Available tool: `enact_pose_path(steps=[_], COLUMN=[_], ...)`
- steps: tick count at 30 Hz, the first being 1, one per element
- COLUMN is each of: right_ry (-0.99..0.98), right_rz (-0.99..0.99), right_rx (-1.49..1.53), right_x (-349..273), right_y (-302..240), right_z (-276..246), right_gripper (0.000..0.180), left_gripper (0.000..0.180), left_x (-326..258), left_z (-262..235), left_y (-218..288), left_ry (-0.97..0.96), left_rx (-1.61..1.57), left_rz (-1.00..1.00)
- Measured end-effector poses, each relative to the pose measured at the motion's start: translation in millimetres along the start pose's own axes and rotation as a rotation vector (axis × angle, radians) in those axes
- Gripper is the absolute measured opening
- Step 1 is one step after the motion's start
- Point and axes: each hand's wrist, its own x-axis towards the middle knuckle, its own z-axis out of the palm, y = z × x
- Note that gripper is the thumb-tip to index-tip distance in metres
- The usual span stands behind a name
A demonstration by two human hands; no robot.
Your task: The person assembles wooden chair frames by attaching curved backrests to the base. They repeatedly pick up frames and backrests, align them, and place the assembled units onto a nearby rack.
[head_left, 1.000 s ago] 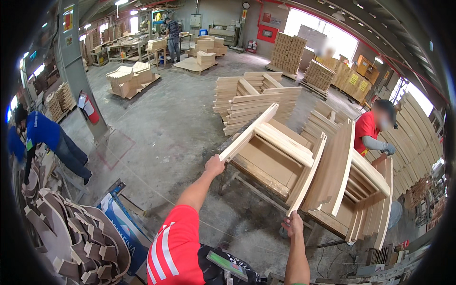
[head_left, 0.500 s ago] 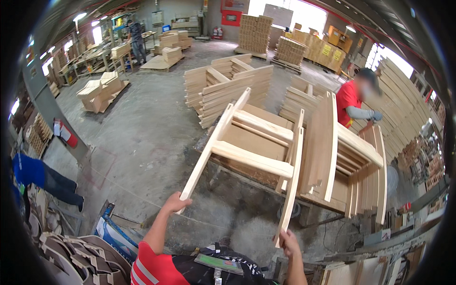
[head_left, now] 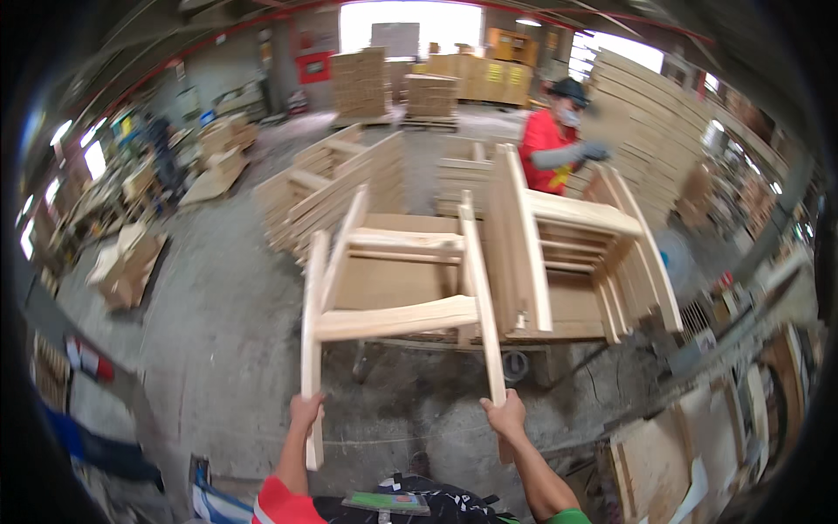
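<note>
A pale wooden chair frame (head_left: 397, 320), two long legs joined by crosspieces, stretches out in front of me with its far part over a work table (head_left: 397, 290). My left hand (head_left: 305, 410) is closed round the left leg a little above its near end. On the other side, my right hand (head_left: 504, 413) grips the right leg in the same way. The near leg ends stick out below both fists. To the right of this frame, a second assembled wooden frame (head_left: 583, 213) rests on the same table.
Behind the second frame stands a co-worker (head_left: 550, 144) in red with a gloved hand over the wood. Stacked wooden frames (head_left: 336, 188) sit beyond the table. Tall board stacks (head_left: 642, 131) rise at far right; wooden panels (head_left: 668, 463) lean at near right.
My view has turned right, and the chair frame now points more squarely away from me. Both hands hold the legs farther from their near ends than before. The co-worker's gloved hand has shifted slightly.
</note>
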Motion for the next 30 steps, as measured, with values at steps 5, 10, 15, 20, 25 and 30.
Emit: enact_pose_path(steps=[5,10,15,20,25,30], right_ry=[0.128,0.327,0.566,0.834,0.948,1.027], right_rz=[-0.236,-0.37,-0.226,0.111,0.563,0.884], right_rx=[0.102,0.207,0.252,0.16,0.143,0.106], right_x=[-57.0,-120.2,-213.8,-344.6,-494.8,-595.2], right_y=[6.6,44.2,133.3,233.5,314.9,356.6], right_z=[-45.2,-97.9,-136.9,-157.1,-152.2,-138.1], right_gripper=[0.054,0.049,0.043,0.042,0.049,0.051], left_gripper=[0.034,0.036,0.038,0.036,0.025,0.023], left_x=[-38.2,-53.6,-114.8,-210.4,-315.0,-399.9], left_z=[3.0,13.2,47.0,80.6,136.4,195.5], left_y=[-18.6,-8.5,-18.6,-41.0,-66.4,-69.8], left_ry=[0.044,0.016,-0.133,-0.404,-0.752,-1.054], left_rx=[-0.285,-0.432,-0.37,-0.22,-0.028,0.175], left_rz=[-0.081,0.044,0.17,0.278,0.277,0.364])
